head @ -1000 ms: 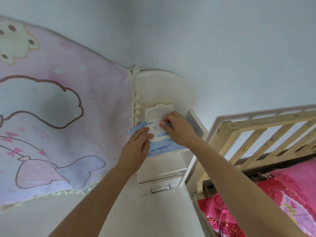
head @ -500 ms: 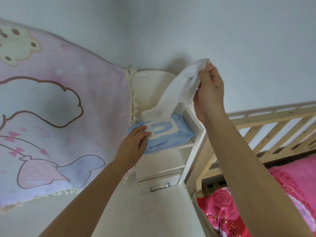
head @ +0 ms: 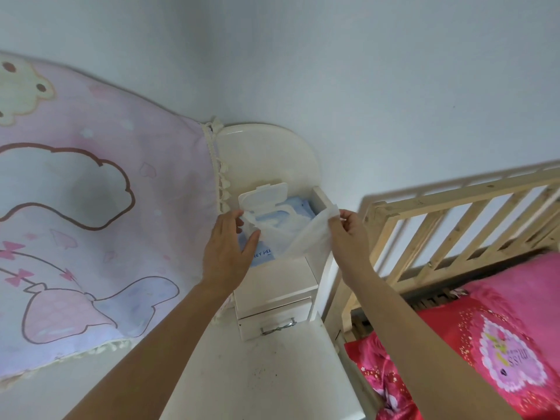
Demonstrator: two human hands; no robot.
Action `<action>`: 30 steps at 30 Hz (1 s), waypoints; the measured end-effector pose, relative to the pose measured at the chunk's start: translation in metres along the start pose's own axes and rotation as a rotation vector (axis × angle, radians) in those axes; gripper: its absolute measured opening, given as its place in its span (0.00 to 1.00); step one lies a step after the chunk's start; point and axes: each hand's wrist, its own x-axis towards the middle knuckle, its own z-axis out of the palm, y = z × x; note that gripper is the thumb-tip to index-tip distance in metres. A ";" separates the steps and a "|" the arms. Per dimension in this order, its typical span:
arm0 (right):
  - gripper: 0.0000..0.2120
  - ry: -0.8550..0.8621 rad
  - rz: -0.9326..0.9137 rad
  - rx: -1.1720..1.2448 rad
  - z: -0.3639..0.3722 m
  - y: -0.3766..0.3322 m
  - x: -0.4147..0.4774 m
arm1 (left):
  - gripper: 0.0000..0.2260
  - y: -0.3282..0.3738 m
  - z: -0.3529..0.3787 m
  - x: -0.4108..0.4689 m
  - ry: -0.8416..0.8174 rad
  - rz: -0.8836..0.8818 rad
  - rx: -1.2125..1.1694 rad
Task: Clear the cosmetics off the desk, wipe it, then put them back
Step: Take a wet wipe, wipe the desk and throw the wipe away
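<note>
Your left hand (head: 225, 250) and right hand (head: 348, 234) are both raised at the far end of the desk (head: 272, 389), with a white wipe (head: 309, 237) spread between them and sagging in the middle. Right hand: thumb and forefinger pinch the wipe's upper right corner, other fingers curled. Left hand: holds the wipe's left edge between thumb and fingers, which are only loosely bent. The wipe hangs just in front of the blue pack (head: 298, 204), which lies on the shelf of the white hutch (head: 266, 147); the pack's lid (head: 263, 195) stands flipped open. Below the shelf is a small drawer (head: 272, 324) with a metal handle. The desk top shows dark specks near the drawer. A pink cartoon cloth (head: 106, 192) hangs at left. A wooden bed rail (head: 454, 207) and pink bedding (head: 500, 328) are at right.
</note>
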 end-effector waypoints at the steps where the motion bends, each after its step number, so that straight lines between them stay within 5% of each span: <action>1: 0.03 -0.017 0.027 -0.009 0.000 0.008 -0.008 | 0.19 0.001 0.001 -0.006 -0.001 -0.004 -0.030; 11: 0.06 -0.305 0.348 -0.102 -0.003 0.085 -0.078 | 0.15 -0.012 0.004 -0.097 0.094 0.072 0.036; 15: 0.05 -0.313 0.369 -0.043 -0.002 0.090 -0.082 | 0.14 -0.018 0.001 -0.117 -0.188 -0.044 -0.075; 21: 0.05 -0.370 0.385 0.005 -0.012 0.093 -0.092 | 0.35 -0.016 0.007 -0.148 -0.647 -0.304 -0.114; 26: 0.03 -0.397 0.293 -0.085 -0.031 0.102 -0.095 | 0.02 -0.007 0.005 -0.160 -0.574 -0.415 -0.267; 30: 0.14 -0.280 0.268 -0.235 -0.040 0.118 -0.094 | 0.09 -0.004 -0.007 -0.164 -0.579 -0.598 -0.527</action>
